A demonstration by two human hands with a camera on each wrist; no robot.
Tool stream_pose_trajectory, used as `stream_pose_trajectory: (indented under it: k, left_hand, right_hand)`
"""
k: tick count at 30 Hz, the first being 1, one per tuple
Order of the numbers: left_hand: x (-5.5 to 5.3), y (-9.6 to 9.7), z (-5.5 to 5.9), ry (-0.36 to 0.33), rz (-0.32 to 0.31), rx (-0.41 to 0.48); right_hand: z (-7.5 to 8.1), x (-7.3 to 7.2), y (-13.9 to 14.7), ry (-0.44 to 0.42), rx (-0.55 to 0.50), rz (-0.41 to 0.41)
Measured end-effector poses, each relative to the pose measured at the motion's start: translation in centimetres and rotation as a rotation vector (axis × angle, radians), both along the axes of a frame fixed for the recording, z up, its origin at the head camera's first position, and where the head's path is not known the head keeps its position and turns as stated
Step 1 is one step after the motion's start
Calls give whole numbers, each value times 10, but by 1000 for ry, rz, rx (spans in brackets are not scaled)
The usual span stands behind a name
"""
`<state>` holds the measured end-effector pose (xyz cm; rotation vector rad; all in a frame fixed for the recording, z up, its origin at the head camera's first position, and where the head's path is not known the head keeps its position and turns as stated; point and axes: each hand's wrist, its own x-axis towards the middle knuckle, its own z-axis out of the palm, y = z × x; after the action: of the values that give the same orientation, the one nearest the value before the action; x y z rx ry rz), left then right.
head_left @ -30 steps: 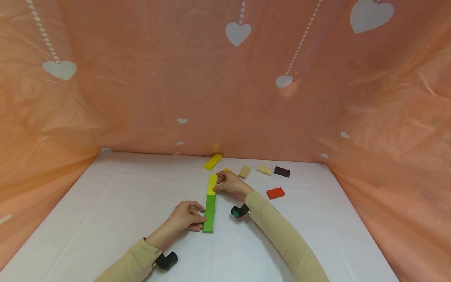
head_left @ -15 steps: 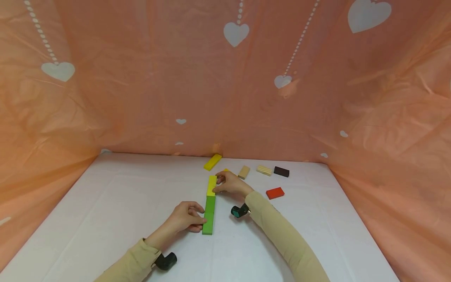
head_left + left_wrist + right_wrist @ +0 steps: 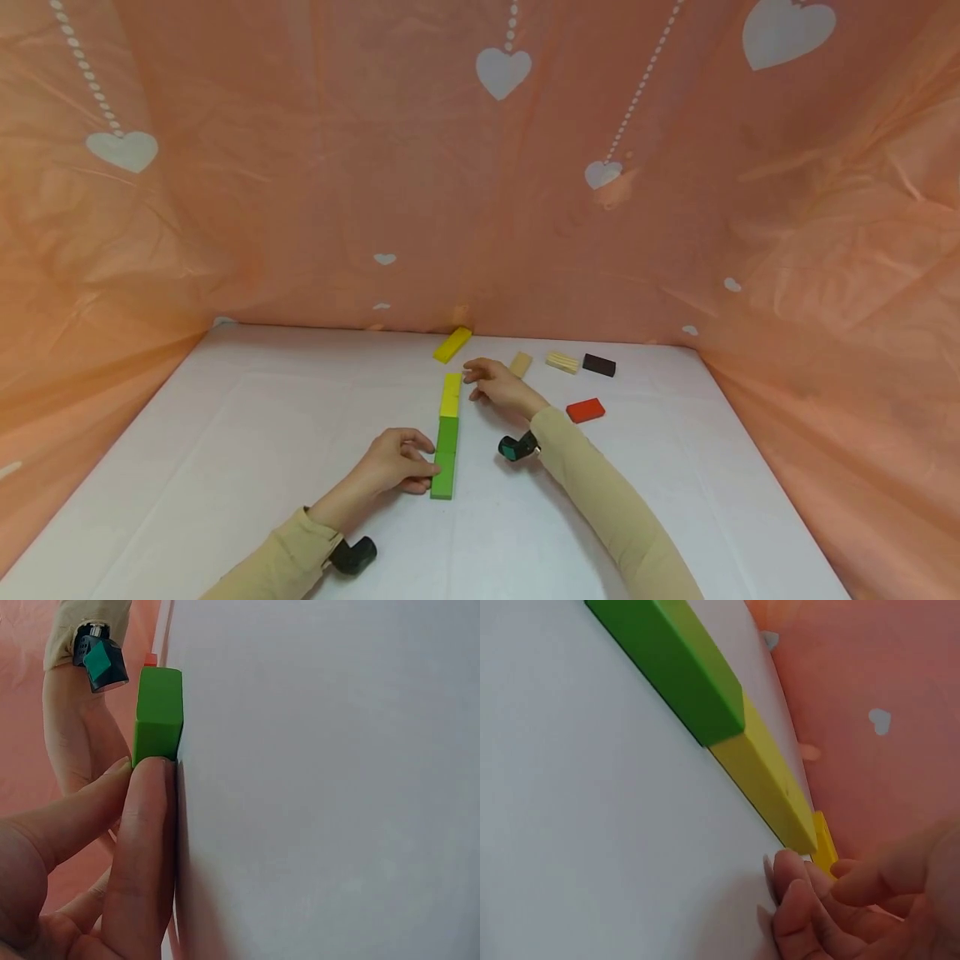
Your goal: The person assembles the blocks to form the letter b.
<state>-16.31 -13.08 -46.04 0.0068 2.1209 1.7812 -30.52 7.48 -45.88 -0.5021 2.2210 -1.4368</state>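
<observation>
Two green wooden blocks (image 3: 442, 477) and a yellow block (image 3: 450, 395) lie end to end in a line on the white tabletop. My left hand (image 3: 397, 460) rests against the left side of the nearer green block, its thumb at the top edge; in the left wrist view, the fingertips touch this green block (image 3: 159, 712). Just right of the yellow block's far end is my right hand (image 3: 498, 387), fingers loosely bent and apart from it. The right wrist view has the fingertips near the end of the yellow block (image 3: 769, 787), holding nothing visible.
Another yellow block (image 3: 452, 344) lies at the back edge. To the right are a tan block (image 3: 521, 364), a striped pale block (image 3: 562, 362), a dark brown block (image 3: 599, 365) and a red block (image 3: 586, 410). An orange curtain (image 3: 420, 183) hangs behind.
My right hand has come off the yellow block in the line and shifted slightly right and back. It now covers a yellow piece that showed behind it earlier. My left hand stays put.
</observation>
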Motion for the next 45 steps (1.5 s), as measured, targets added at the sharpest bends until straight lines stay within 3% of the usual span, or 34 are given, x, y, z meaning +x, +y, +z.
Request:
stream_pose_trajectory:
  k: [7, 15, 24, 28, 33, 40, 45]
  left_hand:
    - [-1, -1, -2, -8, 1, 14]
    - [-2, -1, -3, -12, -9, 22]
    - [-1, -3, 0, -8, -9, 27]
    - [-2, -3, -1, -12, -7, 24]
    - [-1, -2, -1, -18, -13, 21]
    - [0, -2, 2, -21, -11, 13]
    - [0, -3, 2, -6, -14, 26]
  right_hand:
    - [3, -5, 12, -23, -19, -24]
    - [2, -13, 28, -89, -42, -110]
    - [10, -27, 41, -163, -95, -25]
    - [17, -34, 38, -174, -101, -33]
    - [22, -42, 29, -92, -34, -12]
    - [20, -57, 15, 165, 123, 94]
    - [20, -67, 5, 208, 156, 80]
